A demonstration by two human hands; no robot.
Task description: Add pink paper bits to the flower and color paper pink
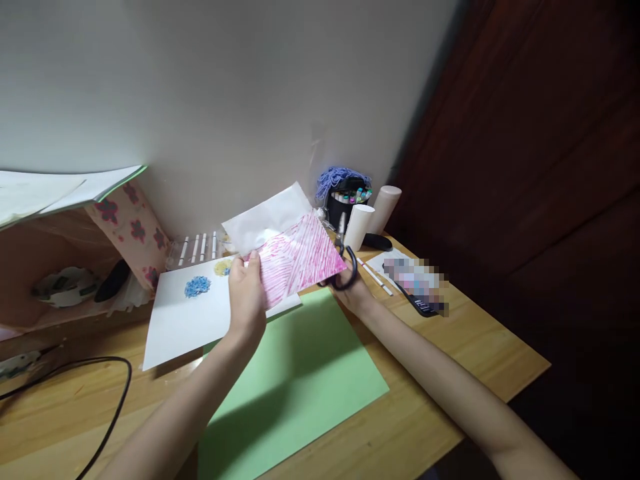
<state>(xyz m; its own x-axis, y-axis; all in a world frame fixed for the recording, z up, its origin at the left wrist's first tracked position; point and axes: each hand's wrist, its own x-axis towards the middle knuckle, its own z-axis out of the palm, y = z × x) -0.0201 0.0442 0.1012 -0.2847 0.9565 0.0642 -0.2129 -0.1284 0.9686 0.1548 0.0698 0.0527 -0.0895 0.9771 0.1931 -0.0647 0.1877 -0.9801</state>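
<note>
My left hand [247, 293] grips a sheet of paper [303, 257] by its near left edge, thumb on top. Pink marker strokes cover the near part of the sheet, and the far part is white. Black-handled scissors [345, 267] are in my right hand [354, 290], at the right edge of the paper, blades pointing up and away. The paper partly hides the fingers of that hand. Below both hands lies a green sheet [300, 380]. A white sheet [175, 327] with blue and yellow crumpled-looking flowers [197, 287] is to the left, partly behind my left hand.
At the back stands a black marker holder [345, 200] with blue string on it, beside two white rolls [359, 227]. A marker [377, 279] and a partly blurred phone-like item [420, 287] lie right. Left are a flowered box [143, 230] and a black cable [123, 393].
</note>
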